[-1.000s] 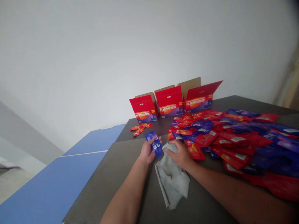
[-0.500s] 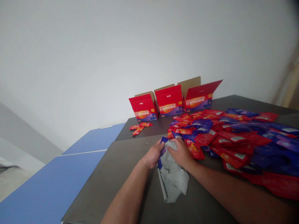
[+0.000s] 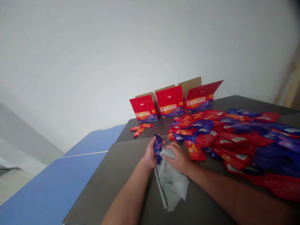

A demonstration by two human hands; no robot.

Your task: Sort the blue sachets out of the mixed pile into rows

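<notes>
A small blue-purple sachet lies in my left hand, its printed side showing and the fingers curled round it. My right hand grips a grey cloth bunched up beside the sachet. The rest of the cloth hangs down over the dark table. To the right of my hands spreads a big heap of red sachets and blue sachets.
Three red and purple cartons with raised flaps stand along the back by the wall. A few red-orange sachets lie before the leftmost carton. A blue table adjoins on the left.
My left hand has turned and moved slightly left, so more of the blue sachet shows. The cloth in my right hand has drawn back from over the sachet.
</notes>
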